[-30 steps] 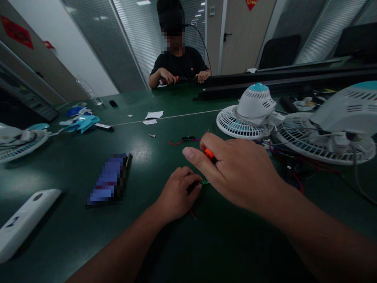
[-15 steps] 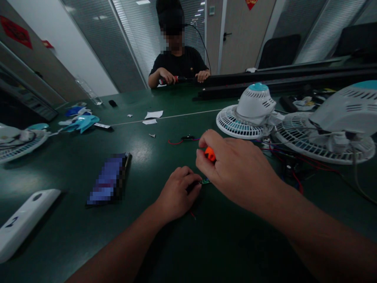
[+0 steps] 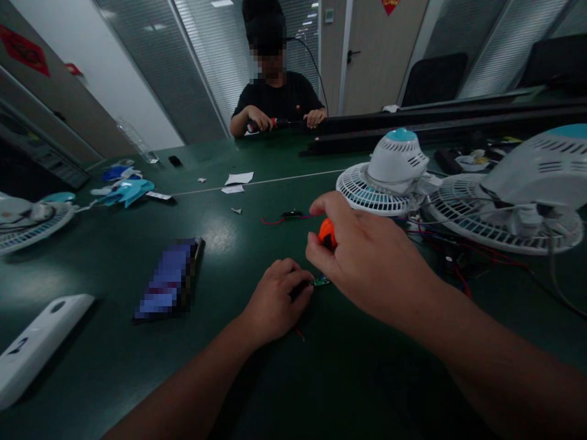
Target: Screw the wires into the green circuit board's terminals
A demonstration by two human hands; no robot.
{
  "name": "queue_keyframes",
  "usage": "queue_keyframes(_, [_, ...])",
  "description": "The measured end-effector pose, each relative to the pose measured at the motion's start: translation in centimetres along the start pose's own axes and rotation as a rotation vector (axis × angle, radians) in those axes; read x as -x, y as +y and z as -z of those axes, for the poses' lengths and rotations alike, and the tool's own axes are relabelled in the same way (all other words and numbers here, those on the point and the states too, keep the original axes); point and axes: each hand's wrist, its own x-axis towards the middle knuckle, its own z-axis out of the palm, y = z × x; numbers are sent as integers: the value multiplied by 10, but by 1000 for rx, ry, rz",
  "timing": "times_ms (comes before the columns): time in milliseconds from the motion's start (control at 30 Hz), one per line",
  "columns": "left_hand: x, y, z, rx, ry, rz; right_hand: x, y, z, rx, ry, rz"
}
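My left hand (image 3: pixel 278 300) rests on the green table, its thumb and fingertips pinching the end of a small green circuit board (image 3: pixel 321 282). A red wire (image 3: pixel 299 333) comes out from under that hand. Over the board's other end is my right hand (image 3: pixel 362 250), curled around an orange-and-black handle (image 3: pixel 327 234) that looks like a screwdriver's. Its index finger and thumb are somewhat apart at the handle's top. The tool's shaft and tip are hidden behind the hand. Just beyond lies a small black part with red and purple wires (image 3: pixel 291 214).
White fan housings (image 3: pixel 398 162) stand at the right, with tangled wires (image 3: pixel 452 263) below them. To the left lie a phone (image 3: pixel 167 278) and a white case marked 2 (image 3: pixel 41 345). Across the table a person (image 3: pixel 279 101) holds a red-and-black power tool (image 3: pixel 270 124) by black bars (image 3: pixel 367 135).
My right index finger has lifted and spread from the thumb, exposing more of the orange handle, which has turned slightly. My left hand and the circuit board stay in place.
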Motion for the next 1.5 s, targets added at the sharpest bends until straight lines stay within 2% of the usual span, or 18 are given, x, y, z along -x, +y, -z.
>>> queue_keyframes(367, [1, -1, -2, 6, 12, -15, 1, -3, 6, 26, -46, -3])
queue_keyframes(600, [0, 1, 0, 0, 1, 5, 0, -3, 4, 104, -26, -15])
queue_keyframes(1000, [1, 0, 0, 0, 0, 5, 0, -2, -1, 18, -12, 10])
queue_keyframes(1500, [1, -2, -2, 57, 11, -14, 3, -3, 8, 1, -59, 25])
